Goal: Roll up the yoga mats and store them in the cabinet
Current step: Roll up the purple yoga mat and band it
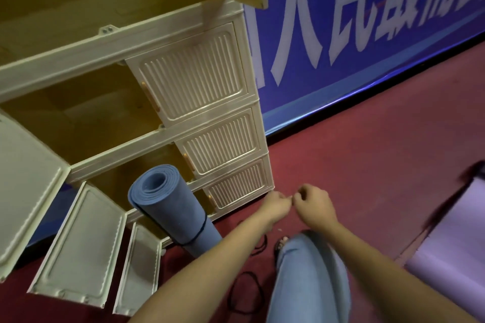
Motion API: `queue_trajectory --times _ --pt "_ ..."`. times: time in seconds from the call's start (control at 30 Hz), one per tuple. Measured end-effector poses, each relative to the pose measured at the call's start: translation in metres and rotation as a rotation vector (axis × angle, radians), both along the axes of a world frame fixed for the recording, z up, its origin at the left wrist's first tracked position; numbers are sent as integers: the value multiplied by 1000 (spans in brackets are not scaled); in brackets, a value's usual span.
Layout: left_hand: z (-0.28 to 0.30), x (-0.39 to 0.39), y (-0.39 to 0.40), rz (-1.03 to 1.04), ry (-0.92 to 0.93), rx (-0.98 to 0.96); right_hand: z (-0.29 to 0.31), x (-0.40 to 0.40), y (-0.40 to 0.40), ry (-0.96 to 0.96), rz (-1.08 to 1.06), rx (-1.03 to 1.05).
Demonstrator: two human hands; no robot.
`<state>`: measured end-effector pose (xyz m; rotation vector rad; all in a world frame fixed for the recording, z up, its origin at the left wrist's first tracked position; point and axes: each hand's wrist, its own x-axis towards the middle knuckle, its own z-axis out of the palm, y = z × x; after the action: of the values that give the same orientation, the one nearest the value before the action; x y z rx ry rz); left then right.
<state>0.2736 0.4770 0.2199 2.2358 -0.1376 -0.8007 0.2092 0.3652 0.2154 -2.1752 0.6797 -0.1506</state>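
A rolled blue yoga mat (168,207) stands on end, leaning against the lower open compartment of the cream cabinet (199,78). A black cord is tied around the roll. A purple yoga mat (451,252) lies flat on the floor at the right edge. My left hand (275,207) and my right hand (315,203) meet fingertip to fingertip above the floor, right of the blue roll and in front of the cabinet's bottom right door. Both have curled, pinched fingers, and I see nothing between them.
The cabinet's left doors (78,252) hang open toward me; the right doors are closed. Loose black cords (246,294) lie on the red carpet (367,165) near my knee in blue jeans (309,283). A blue banner (367,47) covers the wall behind.
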Motion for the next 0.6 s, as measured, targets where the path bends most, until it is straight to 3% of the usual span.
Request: queue_trajectory --times 0.1,0.3,0.47,0.6 --pt "39 -38 -85 -307 -151 15 5 -63 -81 109 -84 -93" --pt "59 -149 -199 -849 -199 107 12 -272 -212 489 -283 -205" --pt "23 -243 -244 -1329 -409 298 -24 -406 -235 699 -444 -165" --pt "-48 -272 -262 -1457 -456 500 -51 -409 -240 736 -413 31"
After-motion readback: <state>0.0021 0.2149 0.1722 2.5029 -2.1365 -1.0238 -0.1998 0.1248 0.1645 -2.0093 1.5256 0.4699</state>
